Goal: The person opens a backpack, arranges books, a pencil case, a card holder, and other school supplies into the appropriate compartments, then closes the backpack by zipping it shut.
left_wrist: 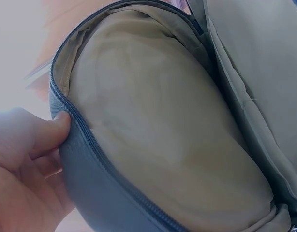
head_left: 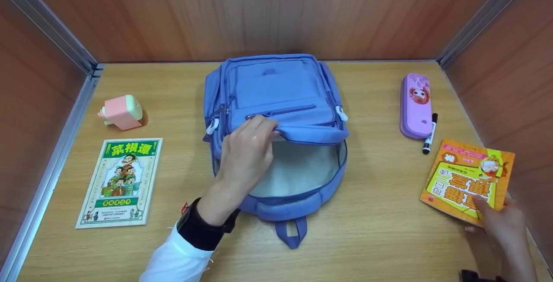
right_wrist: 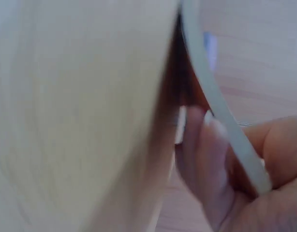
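A blue backpack lies on the table with its main compartment unzipped and the pale lining showing. My left hand pinches the edge of the front flap and holds it raised; in the left wrist view the thumb presses just beside the zipper. At the right, my right hand grips an orange book by its near edge, thumb on the cover and fingers beneath. The right wrist view shows the book edge-on, slightly bent, between thumb and fingers.
A purple pencil case and a black-and-white marker lie beyond the orange book. On the left are a green book and a pink pencil sharpener. Wooden panels wall the table at the back and both sides.
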